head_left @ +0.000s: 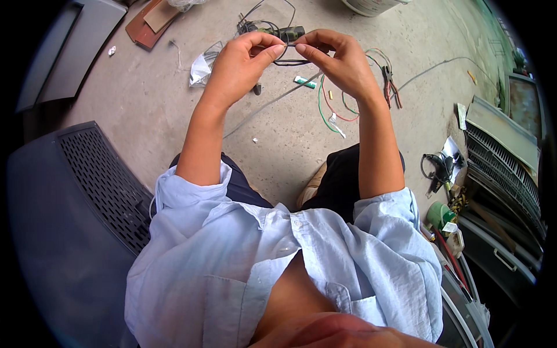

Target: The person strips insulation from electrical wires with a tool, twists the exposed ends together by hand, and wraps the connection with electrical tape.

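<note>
Over the concrete floor, my left hand (239,66) and my right hand (343,65) meet at the fingertips. Both pinch a thin black wire (291,44), thumb against fingers, with a small gap between the two hands. A black cable loop (287,63) hangs just below; how it joins the pinched piece is hard to see. Beyond the fingers lies a green and black power tool (284,32), partly covered by my hands and tangled black cables. A white and green tube (305,82) rests on the floor between my wrists, beside a grey cable (267,105).
Red and green wires (322,110) curl near my right forearm, with dark-handled pliers (387,78) beyond it. A crumpled plastic bag (200,71) lies left. A slotted dark panel (104,174) stands at my left; stacked metal panels (505,151) and green tape (440,214) are right.
</note>
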